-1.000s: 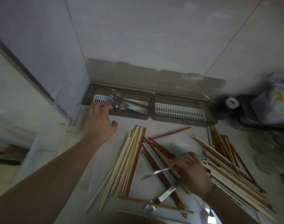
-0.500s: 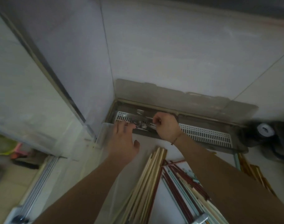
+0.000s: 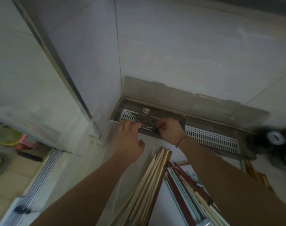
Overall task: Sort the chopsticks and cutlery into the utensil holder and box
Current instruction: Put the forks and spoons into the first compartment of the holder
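A grey two-compartment cutlery box (image 3: pixel 210 139) with its clear lid (image 3: pixel 171 95) flipped up stands against the wall. Several metal pieces of cutlery (image 3: pixel 145 117) lie in its left compartment; the right one shows only its white grid. My right hand (image 3: pixel 170 129) reaches into the left compartment with fingers pinched on a piece of cutlery. My left hand (image 3: pixel 129 141) rests on the box's front edge, fingers spread over it. Cream chopsticks (image 3: pixel 148 181) and red and teal chopsticks (image 3: pixel 183 190) lie on the counter between my forearms.
A clear plastic container (image 3: pixel 108 129) sits left of the box, under my left hand. A dark round object (image 3: pixel 274 137) stands right of the box, with brown chopsticks (image 3: pixel 256 175) below it. The counter's left edge drops to the floor.
My right hand left the chopstick pile with a piece of cutlery and came to the box's left compartment. The view tilted up toward the wall. My left hand stayed at the box edge.
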### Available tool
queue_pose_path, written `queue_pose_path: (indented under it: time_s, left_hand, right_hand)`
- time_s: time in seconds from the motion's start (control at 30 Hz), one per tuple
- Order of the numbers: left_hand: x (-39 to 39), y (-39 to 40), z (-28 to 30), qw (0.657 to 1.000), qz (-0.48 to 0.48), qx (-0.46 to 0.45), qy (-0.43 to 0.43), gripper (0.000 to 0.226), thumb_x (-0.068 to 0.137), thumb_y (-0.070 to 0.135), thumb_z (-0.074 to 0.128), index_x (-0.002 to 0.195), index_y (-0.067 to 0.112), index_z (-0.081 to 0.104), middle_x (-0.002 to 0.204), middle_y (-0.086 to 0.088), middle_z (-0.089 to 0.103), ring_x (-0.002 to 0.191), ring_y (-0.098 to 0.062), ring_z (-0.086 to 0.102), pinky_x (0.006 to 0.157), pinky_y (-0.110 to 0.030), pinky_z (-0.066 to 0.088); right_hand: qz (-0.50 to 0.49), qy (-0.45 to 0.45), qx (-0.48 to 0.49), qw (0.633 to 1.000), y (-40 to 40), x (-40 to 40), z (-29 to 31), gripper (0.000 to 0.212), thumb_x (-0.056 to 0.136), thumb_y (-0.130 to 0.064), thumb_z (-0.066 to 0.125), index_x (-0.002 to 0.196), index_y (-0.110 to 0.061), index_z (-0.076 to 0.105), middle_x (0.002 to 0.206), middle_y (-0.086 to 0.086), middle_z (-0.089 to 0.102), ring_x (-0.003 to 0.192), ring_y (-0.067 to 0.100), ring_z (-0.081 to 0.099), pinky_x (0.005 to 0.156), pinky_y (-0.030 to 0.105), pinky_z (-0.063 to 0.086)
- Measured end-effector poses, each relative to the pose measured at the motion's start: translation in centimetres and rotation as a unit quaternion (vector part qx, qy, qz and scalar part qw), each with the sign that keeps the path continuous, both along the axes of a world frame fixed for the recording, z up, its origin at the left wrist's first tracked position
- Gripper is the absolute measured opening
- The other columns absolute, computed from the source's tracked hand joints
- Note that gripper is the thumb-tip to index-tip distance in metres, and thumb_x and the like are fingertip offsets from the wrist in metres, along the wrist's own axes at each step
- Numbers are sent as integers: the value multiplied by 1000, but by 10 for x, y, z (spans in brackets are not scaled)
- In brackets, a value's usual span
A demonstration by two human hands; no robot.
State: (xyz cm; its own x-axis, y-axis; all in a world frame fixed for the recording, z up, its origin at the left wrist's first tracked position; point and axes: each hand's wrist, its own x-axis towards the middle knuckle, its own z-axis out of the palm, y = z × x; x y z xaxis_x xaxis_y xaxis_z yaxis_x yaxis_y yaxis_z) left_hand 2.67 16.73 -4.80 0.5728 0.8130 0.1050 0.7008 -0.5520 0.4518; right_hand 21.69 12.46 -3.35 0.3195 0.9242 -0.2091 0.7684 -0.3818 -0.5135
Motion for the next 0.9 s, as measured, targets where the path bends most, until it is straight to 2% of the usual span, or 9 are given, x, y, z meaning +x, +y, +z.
queue_pose_path:
  time_s: [0.1,0.2,0.3,0.37,0.47,0.57,0.67,0.73,0.9]
  left_hand:
    - [0,0,-1,1000,3,-3,6,53,74,28,67,124,23,50,133,-4,36,129,-20,23,86,-35,45]
    - [1,0,0,1000,4,-8,16,53,76,29,66,126,24,48,133,-3,34,129,-19,21,91,-36,45]
    - [0,1,0,1000,0,-14,18,53,77,28,66,127,23,49,133,-6,34,131,-24,23,95,-40,45]
    - [1,1,-1,1000,-1,-15,22,54,77,27,67,128,21,49,134,-8,34,132,-25,22,99,-41,42]
    - [2,1,0,999,4,-23,26,55,77,25,68,129,20,49,136,-11,34,132,-26,21,99,-42,40]
    - [3,0,1,999,8,-22,31,54,78,24,67,128,20,49,137,-11,34,133,-27,21,96,-43,41]
    - [3,1,0,999,10,-18,44,54,78,26,67,128,22,49,137,-9,34,133,-26,21,95,-45,43]
    - [2,2,0,998,12,-14,55,53,78,27,67,127,23,48,136,-8,34,133,-26,21,93,-45,45]
    - [4,1,0,998,16,-21,59,53,78,28,67,127,25,48,137,-7,34,134,-26,21,88,-46,46]
  right_hand:
    - [-17,5,97,995,-23,-3,11,15,86,-4,58,95,-6,70,102,10,67,95,23,61,80,16,37]
    - [-39,35,175,983,-61,-3,18,3,84,-15,69,86,-17,68,90,-3,63,89,13,57,79,16,38]
    - [-36,26,204,978,-110,0,16,17,81,-19,73,77,-31,62,84,-12,62,87,10,55,81,12,37]
    - [-23,38,195,980,-143,-2,14,17,80,-25,71,74,-37,60,82,-15,64,86,11,58,83,19,40]
    - [71,25,162,984,-192,-8,0,11,83,-28,69,74,-30,64,78,-15,64,79,7,57,76,31,45]
    - [129,-20,138,982,-236,-19,-12,19,90,-30,61,71,-25,62,74,-11,60,77,14,55,70,34,46]
    - [168,-46,98,980,-271,-31,-19,9,81,-38,69,84,-30,68,91,-11,61,96,14,55,81,36,47]
    - [177,-50,71,980,-283,-37,-21,19,78,-46,69,93,-34,68,106,-10,58,109,16,50,86,36,45]
    - [216,-102,49,970,-289,-43,-27,18,77,-46,65,94,-39,69,120,-8,54,114,20,48,88,33,43]
